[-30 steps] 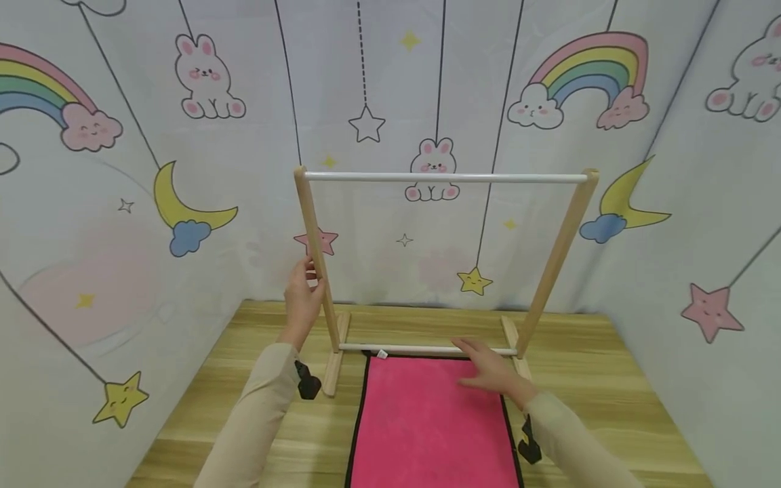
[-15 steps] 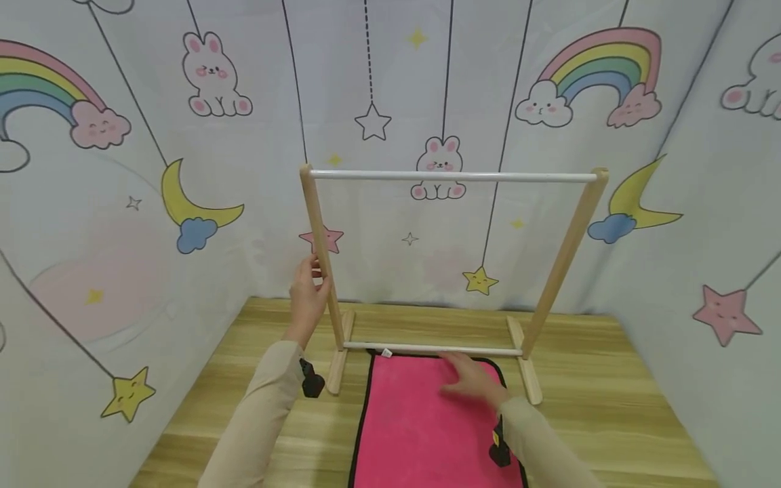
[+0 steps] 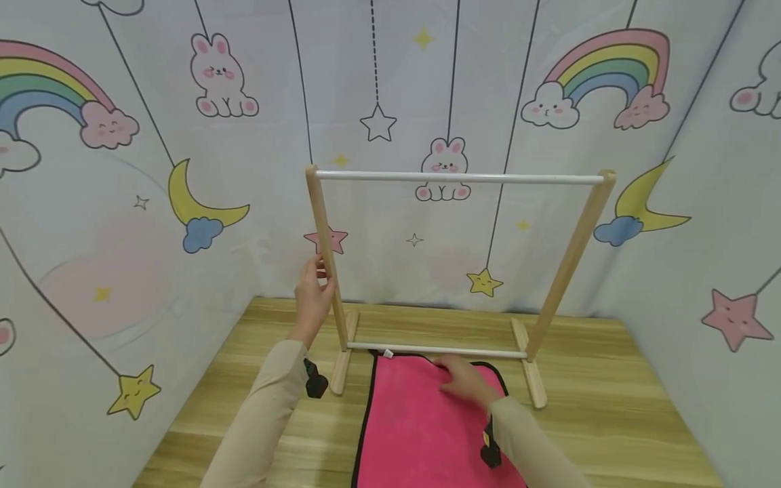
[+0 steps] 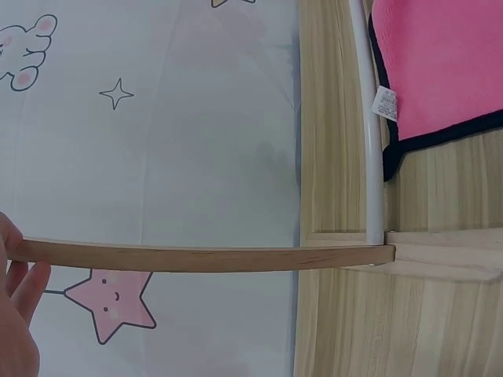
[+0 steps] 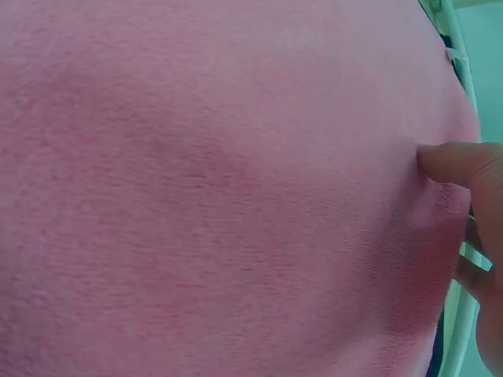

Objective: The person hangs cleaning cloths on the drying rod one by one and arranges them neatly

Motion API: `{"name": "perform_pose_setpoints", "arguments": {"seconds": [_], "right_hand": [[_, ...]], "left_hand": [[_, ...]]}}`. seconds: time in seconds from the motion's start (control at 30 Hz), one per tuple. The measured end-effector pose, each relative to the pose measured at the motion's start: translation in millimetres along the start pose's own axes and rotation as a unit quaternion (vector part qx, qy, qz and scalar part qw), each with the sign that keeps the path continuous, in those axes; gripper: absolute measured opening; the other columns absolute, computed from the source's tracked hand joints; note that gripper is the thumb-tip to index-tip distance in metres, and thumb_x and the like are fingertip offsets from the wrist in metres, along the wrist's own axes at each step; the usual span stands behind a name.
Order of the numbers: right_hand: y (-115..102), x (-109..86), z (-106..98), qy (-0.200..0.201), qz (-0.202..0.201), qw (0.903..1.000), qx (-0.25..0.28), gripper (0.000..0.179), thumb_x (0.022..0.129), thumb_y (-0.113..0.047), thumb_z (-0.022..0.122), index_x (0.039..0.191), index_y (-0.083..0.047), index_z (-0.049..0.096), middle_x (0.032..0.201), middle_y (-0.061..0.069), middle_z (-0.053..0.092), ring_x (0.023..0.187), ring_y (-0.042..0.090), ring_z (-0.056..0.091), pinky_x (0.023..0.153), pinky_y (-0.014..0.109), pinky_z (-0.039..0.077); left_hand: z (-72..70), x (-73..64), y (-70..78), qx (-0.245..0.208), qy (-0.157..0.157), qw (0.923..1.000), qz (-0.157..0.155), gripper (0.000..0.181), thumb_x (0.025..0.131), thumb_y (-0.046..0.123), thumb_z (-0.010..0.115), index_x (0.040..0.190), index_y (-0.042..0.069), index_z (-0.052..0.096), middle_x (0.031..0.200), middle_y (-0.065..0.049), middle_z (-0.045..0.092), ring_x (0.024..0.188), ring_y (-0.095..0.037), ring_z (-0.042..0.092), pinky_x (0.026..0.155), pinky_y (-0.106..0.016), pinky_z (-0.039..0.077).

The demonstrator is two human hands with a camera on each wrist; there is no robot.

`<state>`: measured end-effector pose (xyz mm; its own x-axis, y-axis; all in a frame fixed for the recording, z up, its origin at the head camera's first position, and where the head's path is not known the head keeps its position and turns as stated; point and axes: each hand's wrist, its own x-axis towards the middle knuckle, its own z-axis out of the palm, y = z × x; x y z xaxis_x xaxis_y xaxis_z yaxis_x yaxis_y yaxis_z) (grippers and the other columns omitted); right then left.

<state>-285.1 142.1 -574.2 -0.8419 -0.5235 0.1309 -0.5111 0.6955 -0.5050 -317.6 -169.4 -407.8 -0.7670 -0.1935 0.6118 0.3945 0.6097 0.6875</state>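
Observation:
A small wooden rack has two upright posts joined by white rods. My left hand (image 3: 312,298) holds its left post (image 3: 321,220) partway up, with the thumb and fingers on either side of the wood. On the floor in front lies a pink towel (image 3: 409,420) with black edging and a small white tag (image 4: 385,103). My right hand (image 3: 466,383) pinches the towel's far edge, just in front of the lower white rod (image 3: 403,348). In the right wrist view the thumb (image 5: 456,163) presses on the cloth while the other fingers sit behind the edge.
The upper white rod (image 3: 366,176) spans the posts. The right post (image 3: 567,268) leans outward in the head view, above a flat wooden foot (image 3: 534,386). A cartoon-printed white backdrop (image 3: 256,156) rises behind and beside the wood-look floor (image 3: 622,400).
My right hand has moved left along the towel's far edge and now pinches it; the edge has bunched and pulled slightly nearer. My left hand keeps its hold on the post.

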Motion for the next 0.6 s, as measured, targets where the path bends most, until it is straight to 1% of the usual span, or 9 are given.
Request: {"name": "perform_pose_setpoints", "arguments": {"seconds": [0.07, 0.2, 0.3, 0.37, 0.47, 0.6], "right_hand": [[-1.8, -3.7, 2.2, 0.009, -0.007, 0.9999, -0.006, 0.041, 0.076, -0.008, 0.068, 0.115, -0.001, 0.057, 0.110, 0.011, 0.059, 0.104, 0.027, 0.055, 0.086, 0.042, 0.045], [-3.2, -12.6, 8.6, 0.044, -0.033, 0.9980, -0.031, 0.036, 0.078, -0.010, 0.068, 0.113, -0.002, 0.059, 0.109, 0.010, 0.061, 0.100, 0.024, 0.058, 0.082, 0.039, 0.049], [-2.0, -18.5, 13.3, 0.075, -0.068, 0.9930, -0.060, 0.030, 0.078, -0.010, 0.069, 0.107, -0.003, 0.064, 0.104, 0.008, 0.065, 0.097, 0.022, 0.061, 0.081, 0.037, 0.050], [-0.6, -20.9, 15.9, 0.088, -0.089, 0.9890, -0.078, 0.027, 0.078, -0.012, 0.070, 0.103, -0.004, 0.067, 0.101, 0.008, 0.066, 0.095, 0.021, 0.062, 0.080, 0.036, 0.051], [0.4, -23.5, 18.8, 0.097, -0.108, 0.9852, -0.091, 0.029, 0.077, -0.020, 0.071, 0.101, -0.003, 0.069, 0.101, 0.009, 0.067, 0.095, 0.022, 0.062, 0.080, 0.037, 0.051], [-1.5, -25.9, 21.1, 0.096, -0.109, 0.9848, -0.095, 0.032, 0.075, -0.028, 0.072, 0.097, -0.004, 0.070, 0.102, 0.008, 0.066, 0.094, 0.021, 0.062, 0.079, 0.035, 0.051]], "left_hand": [[1.0, -0.1, -0.1, 0.002, 0.002, 1.0000, 0.001, 0.040, 0.081, -0.005, 0.059, 0.119, -0.001, 0.048, 0.106, -0.019, 0.054, 0.090, -0.029, 0.058, 0.069, -0.038, 0.055], [1.6, -0.4, -0.7, 0.005, 0.005, 1.0000, 0.004, 0.040, 0.081, -0.005, 0.059, 0.120, -0.001, 0.048, 0.105, -0.019, 0.054, 0.090, -0.029, 0.058, 0.069, -0.038, 0.055], [1.8, -0.5, -0.7, 0.008, 0.008, 0.9999, 0.008, 0.039, 0.081, -0.005, 0.059, 0.119, -0.002, 0.048, 0.104, -0.019, 0.055, 0.090, -0.030, 0.058, 0.068, -0.038, 0.055], [1.8, -0.3, -0.9, 0.009, 0.010, 0.9999, 0.010, 0.040, 0.081, -0.005, 0.059, 0.119, -0.002, 0.048, 0.104, -0.019, 0.055, 0.089, -0.029, 0.058, 0.068, -0.038, 0.056], [2.0, -0.3, -0.8, 0.010, 0.010, 0.9998, 0.013, 0.040, 0.081, -0.004, 0.059, 0.119, -0.002, 0.048, 0.105, -0.019, 0.055, 0.089, -0.029, 0.058, 0.067, -0.038, 0.056], [2.4, -0.4, -0.8, 0.008, 0.012, 0.9998, 0.012, 0.040, 0.082, -0.004, 0.059, 0.120, -0.002, 0.048, 0.105, -0.019, 0.055, 0.089, -0.029, 0.058, 0.068, -0.038, 0.056]]}}
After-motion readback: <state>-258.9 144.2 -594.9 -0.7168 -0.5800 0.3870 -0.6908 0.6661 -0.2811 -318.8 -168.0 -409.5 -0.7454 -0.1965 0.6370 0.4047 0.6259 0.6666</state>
